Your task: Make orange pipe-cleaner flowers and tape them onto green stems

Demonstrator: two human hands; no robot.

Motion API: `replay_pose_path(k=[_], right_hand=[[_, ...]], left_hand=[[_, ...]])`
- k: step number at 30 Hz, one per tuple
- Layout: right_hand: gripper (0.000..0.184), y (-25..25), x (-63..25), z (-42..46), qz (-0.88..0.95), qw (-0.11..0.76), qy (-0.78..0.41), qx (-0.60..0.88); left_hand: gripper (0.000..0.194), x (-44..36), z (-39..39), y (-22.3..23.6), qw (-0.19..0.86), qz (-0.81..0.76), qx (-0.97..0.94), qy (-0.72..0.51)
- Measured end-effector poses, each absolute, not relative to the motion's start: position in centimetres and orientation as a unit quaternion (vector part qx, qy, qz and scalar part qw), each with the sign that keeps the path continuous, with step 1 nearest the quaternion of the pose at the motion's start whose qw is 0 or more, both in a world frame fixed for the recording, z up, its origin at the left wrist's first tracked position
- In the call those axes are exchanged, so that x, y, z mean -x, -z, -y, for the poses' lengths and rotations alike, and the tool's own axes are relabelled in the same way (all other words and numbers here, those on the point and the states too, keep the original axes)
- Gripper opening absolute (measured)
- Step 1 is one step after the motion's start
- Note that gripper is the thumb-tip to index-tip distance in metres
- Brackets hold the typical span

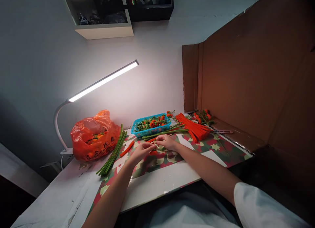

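My left hand [142, 152] and my right hand [167, 143] meet over the patterned mat, fingertips almost touching. A thin green pipe cleaner [157, 145], bent in a small curve, is pinched between the fingers of both hands. Its ends are too small to make out. An orange piece [153, 153] shows just below the fingertips. Behind the hands, loose green pipe cleaners [180, 131] lie across the mat. To the left rests a coiled orange pipe cleaner [127, 149], beside a tied bundle of green pipe cleaners [113, 155].
A blue basket [139, 134] holds orange flowers with green stems. Right of it lie an orange pipe cleaner bundle [194, 128], more orange flowers [202, 116] and scissors [223, 132]. An orange plastic bag [93, 139] stands left by a lit lamp [104, 81]. Cardboard [246, 73] walls the right side.
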State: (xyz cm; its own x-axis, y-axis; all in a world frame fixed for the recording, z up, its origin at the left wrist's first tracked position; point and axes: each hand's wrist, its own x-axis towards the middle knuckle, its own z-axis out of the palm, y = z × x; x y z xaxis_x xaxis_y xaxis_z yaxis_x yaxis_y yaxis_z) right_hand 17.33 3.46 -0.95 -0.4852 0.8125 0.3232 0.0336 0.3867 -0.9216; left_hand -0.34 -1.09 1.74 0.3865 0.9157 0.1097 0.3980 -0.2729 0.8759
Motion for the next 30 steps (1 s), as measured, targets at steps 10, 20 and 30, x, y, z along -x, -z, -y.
replay_pose_path(k=[10, 20, 30], right_hand=[[0.021, 0.6, -17.3, -2.7, 0.736, 0.421, -0.408, 0.339], [0.041, 0.5, -17.5, -2.8, 0.723, 0.362, -0.549, 0.212], [0.025, 1.1, -17.2, -3.5, 0.720, 0.416, -0.465, 0.304]], left_hand=[[0.040, -0.6, 1.2, -1.3, 0.292, -0.508, -0.733, -0.345], [0.037, 1.5, 1.5, -2.6, 0.516, -0.342, -0.746, -0.247], [0.035, -0.6, 1.3, -1.8, 0.273, -0.502, -0.729, -0.375]])
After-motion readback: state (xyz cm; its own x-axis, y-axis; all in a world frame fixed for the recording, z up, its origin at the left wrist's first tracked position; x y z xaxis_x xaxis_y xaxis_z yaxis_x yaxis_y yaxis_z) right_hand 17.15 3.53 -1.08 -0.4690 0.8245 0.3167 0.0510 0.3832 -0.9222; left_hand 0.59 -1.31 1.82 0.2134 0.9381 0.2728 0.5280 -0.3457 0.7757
